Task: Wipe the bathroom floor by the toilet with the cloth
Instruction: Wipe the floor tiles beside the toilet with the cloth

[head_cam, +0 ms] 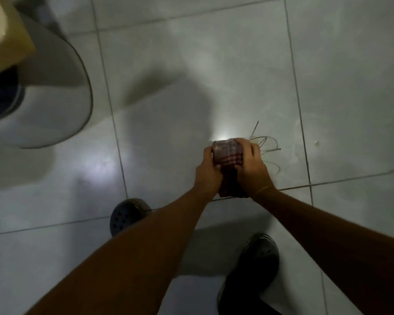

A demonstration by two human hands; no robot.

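Note:
A red checked cloth (228,155) is bunched up between both hands, held above the pale tiled floor (191,76). My left hand (208,173) grips its left side and my right hand (253,169) grips its right side, fingers curled over the top. The lower part of the cloth hangs dark between the wrists. The white toilet bowl (62,92) sits at the far left, well apart from the hands.
Thin loose strands (268,144) lie on the tile just right of the hands. My two dark clogs (127,214) (255,264) stand on the floor below. A beige object (7,39) overhangs the toilet at the top left. Grey grout lines cross the floor.

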